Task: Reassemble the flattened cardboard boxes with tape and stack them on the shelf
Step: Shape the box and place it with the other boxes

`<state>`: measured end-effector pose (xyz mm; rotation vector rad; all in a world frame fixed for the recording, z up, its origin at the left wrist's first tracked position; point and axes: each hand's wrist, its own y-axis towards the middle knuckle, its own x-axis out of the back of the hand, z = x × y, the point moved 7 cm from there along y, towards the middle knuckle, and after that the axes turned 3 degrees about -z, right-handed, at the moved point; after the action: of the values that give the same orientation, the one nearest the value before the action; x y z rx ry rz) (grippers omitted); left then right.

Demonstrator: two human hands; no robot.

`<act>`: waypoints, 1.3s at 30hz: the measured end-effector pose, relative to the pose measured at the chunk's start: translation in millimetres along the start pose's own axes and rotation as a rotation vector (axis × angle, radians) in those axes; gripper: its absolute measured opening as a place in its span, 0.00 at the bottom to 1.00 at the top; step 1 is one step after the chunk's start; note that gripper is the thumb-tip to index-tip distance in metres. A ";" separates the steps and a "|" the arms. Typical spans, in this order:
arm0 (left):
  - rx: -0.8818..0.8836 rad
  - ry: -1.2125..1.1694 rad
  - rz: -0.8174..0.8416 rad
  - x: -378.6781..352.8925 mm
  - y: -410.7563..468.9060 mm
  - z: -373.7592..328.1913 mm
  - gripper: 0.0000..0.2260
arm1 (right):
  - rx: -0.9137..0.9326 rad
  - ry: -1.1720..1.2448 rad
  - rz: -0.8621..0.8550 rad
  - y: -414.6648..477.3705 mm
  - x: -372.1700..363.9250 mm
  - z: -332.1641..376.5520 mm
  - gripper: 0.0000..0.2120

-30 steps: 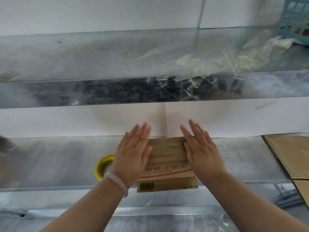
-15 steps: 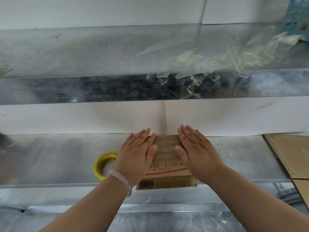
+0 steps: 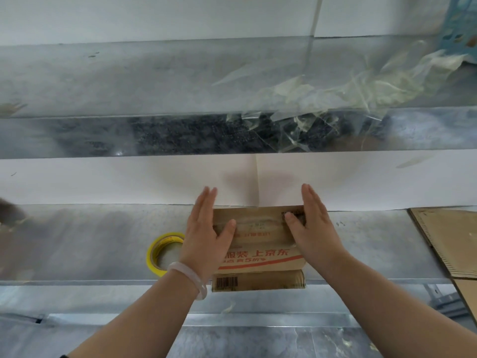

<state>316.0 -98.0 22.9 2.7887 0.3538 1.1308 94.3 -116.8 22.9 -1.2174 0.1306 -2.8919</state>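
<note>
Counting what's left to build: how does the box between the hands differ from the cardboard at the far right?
The box is folded up and taped, with red print; the cardboard lies flat and plain. The left hand and right hand press the box's sides; the cardboard is untouched. Both are brown and lie on the same metal shelf.

You've got the brown printed box (image 3: 260,257) closed, upright at the metal shelf's (image 3: 90,241) front edge; yellow tape roll (image 3: 151,257) flat just left, flattened cardboard (image 3: 449,241) far right.
</note>
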 end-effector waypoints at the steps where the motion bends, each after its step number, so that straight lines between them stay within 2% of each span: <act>1: 0.156 -0.080 -0.026 1.8 -1.4 7.5 0.34 | -0.092 0.118 -0.041 -0.9 4.8 -5.9 0.33; 3: 0.481 -0.337 0.025 -1.8 -7.6 20.0 0.34 | -0.279 0.265 -0.024 -3.8 6.3 -17.1 0.31; 5: 0.613 -0.575 0.145 -9.3 -14.3 16.9 0.22 | -0.370 0.352 0.089 -12.2 0.7 -21.1 0.25; 7: 0.602 -0.596 0.146 1.5 -19.9 7.5 0.14 | -0.383 0.434 0.119 -22.9 3.2 -18.0 0.22; 10: 0.633 -0.725 -0.047 29.6 -31.9 3.8 0.10 | -0.418 0.619 0.033 -38.8 19.7 -15.1 0.20; 13: 0.624 -0.869 -0.161 48.5 -42.4 -2.0 0.07 | -0.359 0.796 -0.080 -46.2 35.2 -9.6 0.15; 15: 0.576 -0.874 -0.141 49.8 -43.8 -4.7 0.11 | -0.304 0.836 -0.119 -47.2 38.8 -8.4 0.08; 16: 0.577 -0.895 -0.101 47.5 -43.8 -4.8 0.15 | -0.293 0.861 -0.113 -46.7 37.4 -8.3 0.08; 18: 0.565 -0.928 -0.006 43.3 -43.4 -3.2 0.23 | -0.299 0.906 -0.082 -44.7 33.0 -12.0 0.17; 21: 0.469 -0.819 0.082 40.9 -44.1 7.7 0.33 | -0.250 0.862 -0.031 -43.7 27.3 -16.2 0.27; 23: 0.448 -0.813 0.068 40.1 -43.0 15.0 0.34 | -0.206 0.826 -0.045 -42.9 24.8 -19.9 0.25; 26: 0.447 -0.920 -0.012 37.1 -36.8 17.9 0.24 | -0.215 0.851 -0.082 -38.9 22.6 -19.9 0.14; 29: 0.479 -0.912 -0.138 34.2 -37.5 21.3 0.12 | -0.259 0.793 -0.118 -35.9 22.9 -17.5 0.12; 33: 0.613 -0.823 -0.178 34.1 -45.8 26.2 0.11 | -0.350 0.619 -0.043 -30.8 24.4 -17.1 0.09; 36: 0.684 -0.836 -0.151 38.9 -47.7 27.3 0.11 | -0.419 0.489 0.104 -24.9 31.7 -16.3 0.16; 39: 0.679 -0.782 -0.067 42.8 -47.5 21.7 0.09 | -0.378 0.321 0.267 -22.0 38.3 -5.5 0.23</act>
<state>352.6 -41.4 27.1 3.4269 0.8302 -0.2135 64.2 -95.7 48.1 -0.6771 0.8046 -2.8690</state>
